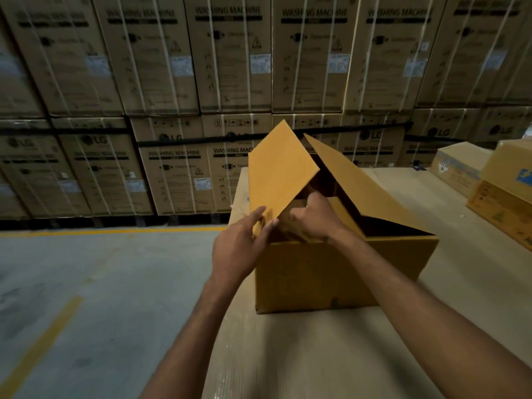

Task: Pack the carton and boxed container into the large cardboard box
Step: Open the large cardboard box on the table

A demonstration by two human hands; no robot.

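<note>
A wall of stacked washing-machine cartons [236, 59] stands behind, well apart from the work. The pale surface [331, 355] carries the large box [339, 272], which sits close to the surface's left edge above the floor [86, 283]; a hard push on a flap could, I judge, slide it toward that drop.

Its left flap [280, 171] stands tilted up and its right flap [357, 182] leans over the opening, so either could swing shut on the wrist or block whatever goes in.

The left hand [241, 249] has fingers spread, touching the left flap's lower edge without a firm grip; the flap may spring back. The right hand [313, 217] reaches inside, fingers curled; I cannot tell whether it holds anything.

The dark interior hides the carton and boxed container. Two smaller boxes [489, 182] sit at the far right.
</note>
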